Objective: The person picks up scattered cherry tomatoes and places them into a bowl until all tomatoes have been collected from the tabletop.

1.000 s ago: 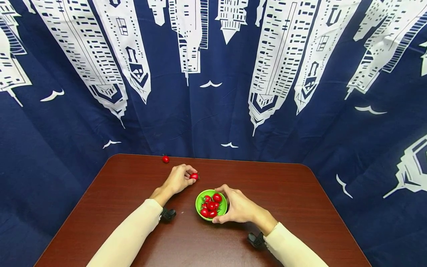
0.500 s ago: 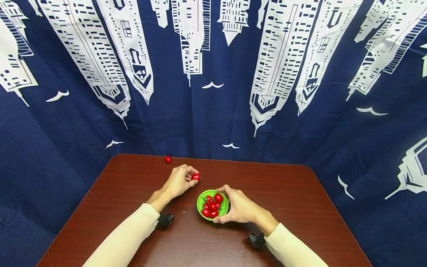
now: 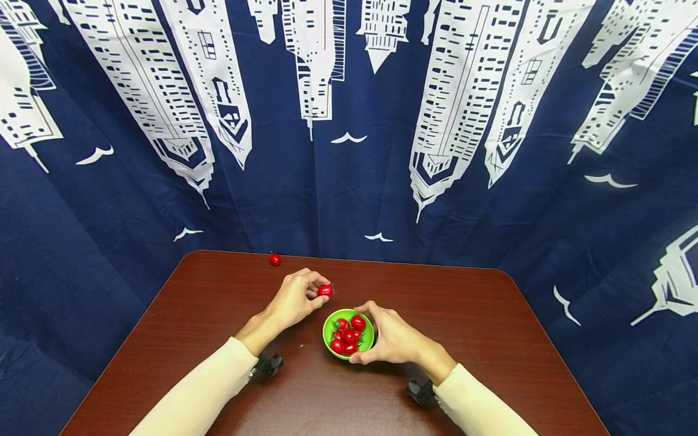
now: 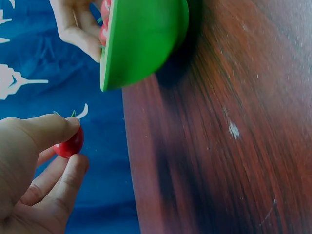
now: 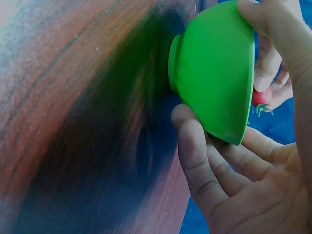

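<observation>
My left hand (image 3: pixel 293 301) pinches a red cherry tomato (image 3: pixel 325 290) between thumb and fingers, just beyond the bowl's far left side. In the left wrist view this tomato (image 4: pixel 72 144) is held up off the table, its green stem showing. A small green bowl (image 3: pixel 327 342) stands upright in the middle of the table with several cherry tomatoes (image 3: pixel 348 335) in it. My right hand (image 3: pixel 395 339) grips the bowl from the right, thumb at the near rim and fingers round the far side. The right wrist view shows the bowl's outer wall (image 5: pixel 214 73) between thumb and fingers.
Another cherry tomato (image 3: pixel 275 260) lies by the far edge of the brown wooden table (image 3: pixel 463 303). Behind the table hangs a dark blue curtain (image 3: pixel 349 181) printed with white buildings and birds.
My left hand has lifted the cherry tomato slightly and carried it a little to the right, nearer the bowl. My right hand and the bowl have stayed in place.
</observation>
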`<state>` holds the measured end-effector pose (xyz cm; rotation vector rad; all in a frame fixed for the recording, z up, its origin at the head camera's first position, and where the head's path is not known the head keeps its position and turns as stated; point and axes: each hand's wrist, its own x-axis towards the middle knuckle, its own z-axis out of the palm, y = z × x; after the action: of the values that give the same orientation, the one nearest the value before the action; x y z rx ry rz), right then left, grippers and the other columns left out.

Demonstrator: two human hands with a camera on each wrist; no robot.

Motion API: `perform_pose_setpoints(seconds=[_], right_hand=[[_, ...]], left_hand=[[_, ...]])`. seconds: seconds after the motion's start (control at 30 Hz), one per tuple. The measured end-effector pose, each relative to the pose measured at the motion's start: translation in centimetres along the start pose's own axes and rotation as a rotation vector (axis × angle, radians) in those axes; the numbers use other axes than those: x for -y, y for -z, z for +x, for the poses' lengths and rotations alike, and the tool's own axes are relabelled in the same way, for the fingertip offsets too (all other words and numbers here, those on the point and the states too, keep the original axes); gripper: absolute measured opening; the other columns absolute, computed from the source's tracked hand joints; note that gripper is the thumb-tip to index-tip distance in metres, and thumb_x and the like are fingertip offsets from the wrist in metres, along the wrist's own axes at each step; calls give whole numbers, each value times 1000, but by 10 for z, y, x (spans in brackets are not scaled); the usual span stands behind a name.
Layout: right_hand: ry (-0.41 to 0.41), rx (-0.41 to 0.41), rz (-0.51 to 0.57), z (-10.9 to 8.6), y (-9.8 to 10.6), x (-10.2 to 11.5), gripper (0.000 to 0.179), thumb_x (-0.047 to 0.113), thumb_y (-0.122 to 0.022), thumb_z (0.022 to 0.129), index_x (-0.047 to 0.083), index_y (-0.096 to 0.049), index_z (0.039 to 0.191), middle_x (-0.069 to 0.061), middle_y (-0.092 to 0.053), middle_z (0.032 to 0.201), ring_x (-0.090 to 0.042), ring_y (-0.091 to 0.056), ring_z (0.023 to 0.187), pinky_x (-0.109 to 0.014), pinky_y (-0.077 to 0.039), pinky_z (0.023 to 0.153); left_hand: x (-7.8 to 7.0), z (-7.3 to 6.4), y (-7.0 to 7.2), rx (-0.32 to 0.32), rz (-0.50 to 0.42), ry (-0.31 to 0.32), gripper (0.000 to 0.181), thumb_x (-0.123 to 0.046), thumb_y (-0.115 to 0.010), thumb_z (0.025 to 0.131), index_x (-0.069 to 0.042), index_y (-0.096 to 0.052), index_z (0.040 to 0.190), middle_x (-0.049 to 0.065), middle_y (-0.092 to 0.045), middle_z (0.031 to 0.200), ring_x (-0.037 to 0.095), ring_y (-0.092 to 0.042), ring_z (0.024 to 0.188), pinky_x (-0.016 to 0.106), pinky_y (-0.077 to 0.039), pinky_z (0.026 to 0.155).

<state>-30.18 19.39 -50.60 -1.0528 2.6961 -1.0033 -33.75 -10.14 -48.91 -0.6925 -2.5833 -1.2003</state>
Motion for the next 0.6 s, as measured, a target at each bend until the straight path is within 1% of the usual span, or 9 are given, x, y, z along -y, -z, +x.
perform_pose_setpoints(seconds=[0.2, 0.6], right_hand=[[14, -11, -6, 0, -1, 0, 93, 45, -108, 80, 2, -62, 148, -5, -87, 127, -16, -84, 113, -34, -69, 102], [24, -8, 0, 0, 0, 0, 92, 45, -107, 81, 1, -61, 147, -6, -86, 128, -16, -84, 113, -34, -70, 102]], left_hand=[[-10, -6, 1, 0, -15, -37, 29, -1, -95, 95, -3, -83, 121, 11, -78, 112, 20, -82, 96, 26, -71, 88], [-26, -16, 2, 12, -35, -79, 29, 0, -95, 94, -2, -83, 120, 10, -77, 111, 20, -82, 94, 23, -71, 86]])
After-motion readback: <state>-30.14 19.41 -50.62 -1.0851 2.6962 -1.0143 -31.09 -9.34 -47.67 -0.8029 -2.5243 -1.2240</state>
